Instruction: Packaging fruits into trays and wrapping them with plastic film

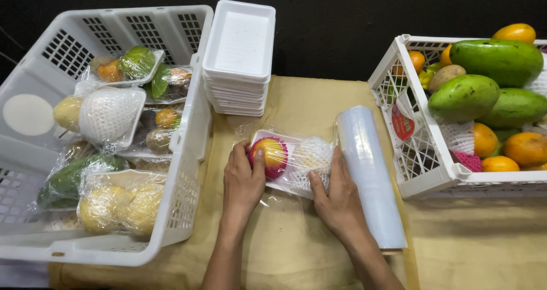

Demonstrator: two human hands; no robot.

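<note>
A white foam tray [285, 183] lies on the tan cloth in the middle, covered in clear film. It holds a yellow-red fruit in a pink net [272, 152] and another fruit in a white net [312, 158]. My left hand [242, 182] presses on the tray's left end, thumb against the pink-netted fruit. My right hand [336, 194] holds the tray's right end, fingers on the white net. A roll of clear cling film [370, 173] lies just to the right of my right hand.
A stack of empty white foam trays [239, 56] stands behind. A large white crate [188, 153] on the left holds several wrapped fruit trays. A white basket [419, 153] on the right holds green mangoes, oranges and net sleeves.
</note>
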